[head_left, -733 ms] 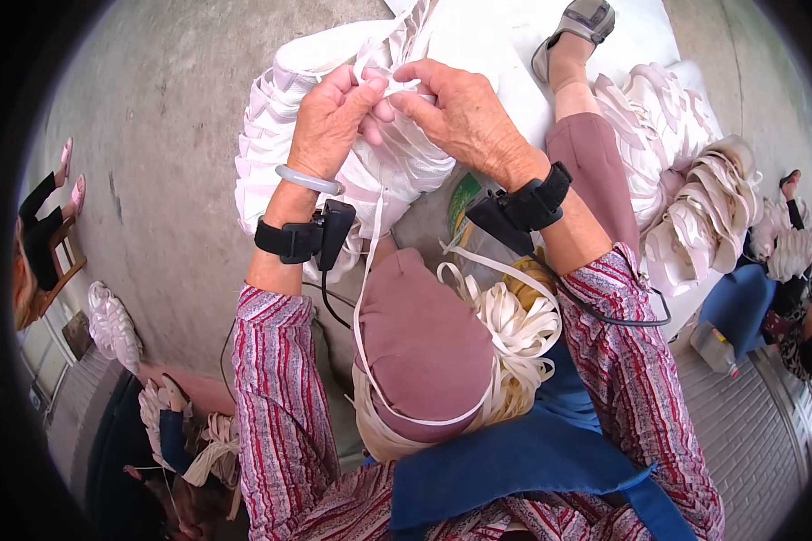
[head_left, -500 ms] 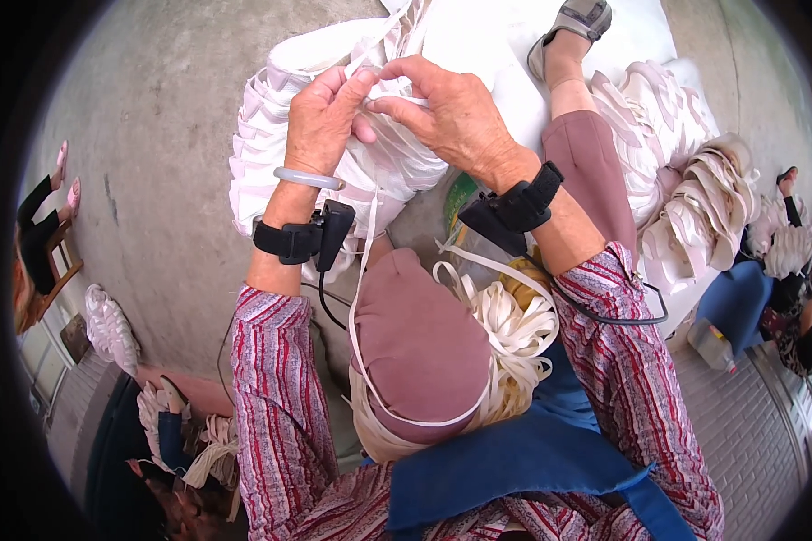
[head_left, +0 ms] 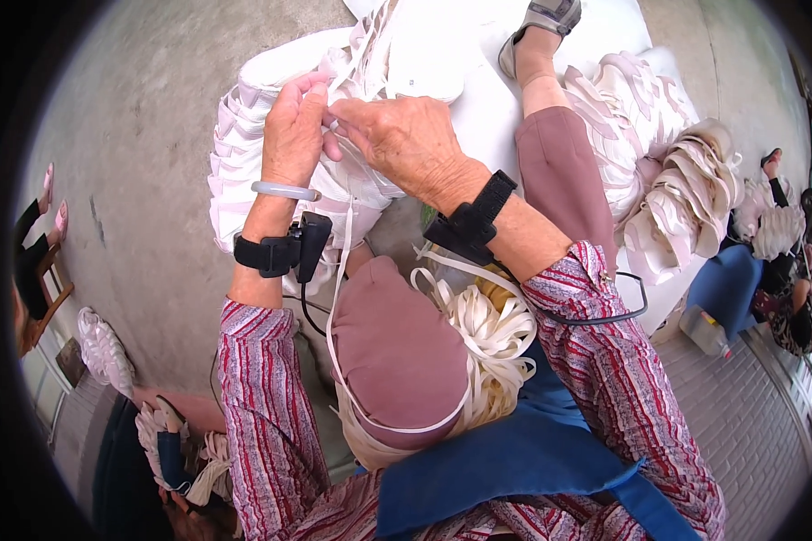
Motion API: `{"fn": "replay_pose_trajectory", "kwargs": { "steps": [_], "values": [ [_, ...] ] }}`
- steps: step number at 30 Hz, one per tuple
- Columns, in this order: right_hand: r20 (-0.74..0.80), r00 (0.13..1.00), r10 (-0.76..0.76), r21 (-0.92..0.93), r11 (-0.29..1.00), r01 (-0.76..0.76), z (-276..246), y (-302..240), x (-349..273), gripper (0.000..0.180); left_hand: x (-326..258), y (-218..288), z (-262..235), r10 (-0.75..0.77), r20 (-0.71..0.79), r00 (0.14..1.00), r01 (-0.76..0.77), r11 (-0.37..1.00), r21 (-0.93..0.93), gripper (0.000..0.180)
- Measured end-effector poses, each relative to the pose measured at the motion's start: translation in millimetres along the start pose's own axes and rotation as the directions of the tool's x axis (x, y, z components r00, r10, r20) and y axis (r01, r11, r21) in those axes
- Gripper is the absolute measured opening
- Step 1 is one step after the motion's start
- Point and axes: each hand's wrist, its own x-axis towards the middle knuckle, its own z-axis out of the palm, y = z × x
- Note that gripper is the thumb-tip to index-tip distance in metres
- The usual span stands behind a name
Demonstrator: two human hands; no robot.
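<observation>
My left hand (head_left: pixel 294 133) is closed at the top of a row of white shoe uppers (head_left: pixel 235 171), its thumb and fingertips pinching a white piece with lace at it. Close against it, my right hand (head_left: pixel 408 142) pinches a white flat shoelace (head_left: pixel 341 261) with thumb and forefinger. Part of that lace hangs below the hands and runs down over my left knee (head_left: pixel 397 343). The fingertips of both hands nearly meet, and exactly where the lace enters the upper is hidden. A loose bundle of cream-white laces (head_left: pixel 492 329) lies beside the knee.
On the right, more stacked shoe uppers (head_left: pixel 686 198) rest on a white sheet (head_left: pixel 604 27) beside my right leg. A blue stool (head_left: pixel 726 279) and a plastic bottle (head_left: pixel 705 332) stand farther right. Other people sit at both edges, with another bundle of uppers (head_left: pixel 104 350) on the left floor.
My right hand has turned and drawn in, its fingers now closing at the left fingertips instead of spread apart. The whole view has shifted slightly.
</observation>
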Motion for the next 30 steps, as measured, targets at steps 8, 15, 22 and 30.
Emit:
{"fn": "replay_pose_trajectory", "kwargs": {
  "steps": [8,15,22,30],
  "values": [
    [0.03,0.997,0.068,-0.023,0.997,-0.067,-4,10,5,0.012,-16,4,4,0.035,0.045,0.998,-0.031,0.995,-0.096,0.039],
    [0.102,0.983,0.15,-0.016,0.989,-0.149,-2,14,4,0.015,-17,-8,12,0.173,-0.026,0.985,-0.166,0.968,0.19,0.022],
    [0.108,0.971,0.211,0.209,0.95,-0.23,3,15,5,0.02,-16,-1,4,0.086,-0.025,0.996,-0.081,0.986,0.146,0.021],
    [0.371,0.846,0.382,0.673,0.517,-0.528,8,22,3,0.021,-12,-14,7,0.135,-0.047,0.99,-0.13,0.987,0.098,0.016]
  ]
}}
